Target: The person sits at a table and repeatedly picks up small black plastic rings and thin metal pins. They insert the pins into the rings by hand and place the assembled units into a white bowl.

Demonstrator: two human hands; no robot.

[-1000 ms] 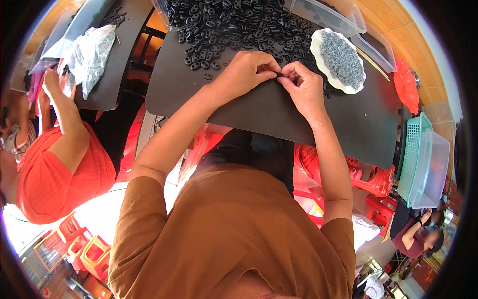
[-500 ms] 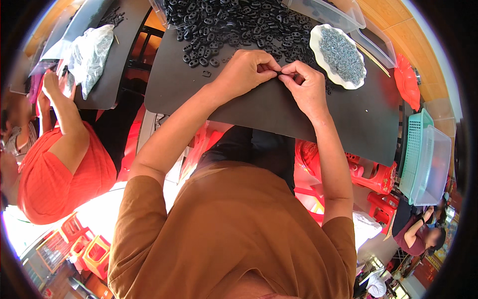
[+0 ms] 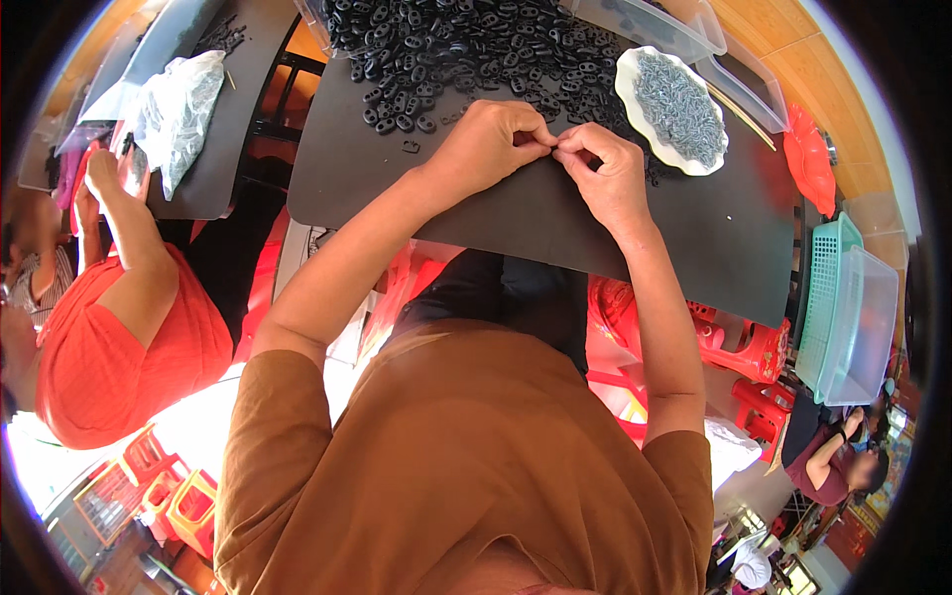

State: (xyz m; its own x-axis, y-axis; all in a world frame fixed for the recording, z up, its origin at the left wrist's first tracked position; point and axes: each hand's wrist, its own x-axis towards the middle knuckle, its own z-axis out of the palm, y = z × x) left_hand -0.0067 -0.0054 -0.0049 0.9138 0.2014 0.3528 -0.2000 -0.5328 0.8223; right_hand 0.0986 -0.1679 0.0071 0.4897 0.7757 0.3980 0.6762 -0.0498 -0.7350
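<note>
Over the dark table my left hand (image 3: 494, 145) and my right hand (image 3: 607, 177) meet, thumbs and forefingers pinched close together. Whatever lies between the fingertips is too small and covered to make out. Just beyond the hands spreads a big pile of black plastic cord-lock pieces (image 3: 466, 50), oval with two holes. One loose black piece (image 3: 411, 147) lies apart, near my left wrist. To the right of my right hand stands a white scalloped dish (image 3: 629, 99) heaped with thin blue-grey pieces (image 3: 679, 109) that look like small springs.
Clear plastic bins (image 3: 664, 30) line the far edge. Right of the table are a red dish (image 3: 809, 159) and a green basket (image 3: 825, 297). Red stools (image 3: 744, 347) stand below. Leftward, a person in red (image 3: 129, 337) sits by another table holding a plastic bag (image 3: 183, 114).
My hands stay almost in place, fingertips still together. The dark bit that showed between them earlier is now barely visible. The pile and dish are unchanged.
</note>
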